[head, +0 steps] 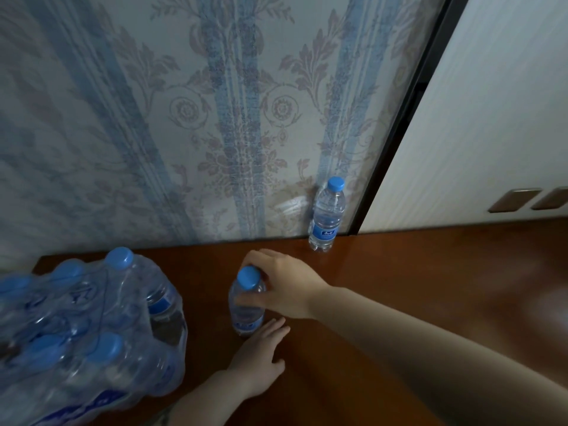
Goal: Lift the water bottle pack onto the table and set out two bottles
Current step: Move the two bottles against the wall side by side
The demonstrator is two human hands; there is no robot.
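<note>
The right hand (284,287) gripped a clear plastic bottle (246,305) upright on the glossy wooden table (399,272); the left hand (261,355) lay flat, fingers spread, beside its base. The shrink-wrapped pack (83,327) stood left, another bottle (327,215) by the patterned wall (184,118).

far bottle (326,214) | blue label (325,233) | white print (unreadable)

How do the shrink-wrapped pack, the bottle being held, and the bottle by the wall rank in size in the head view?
1. Water bottle pack, largest.
2-3. Held bottle and bottle by the wall: alike; unranked.
</note>
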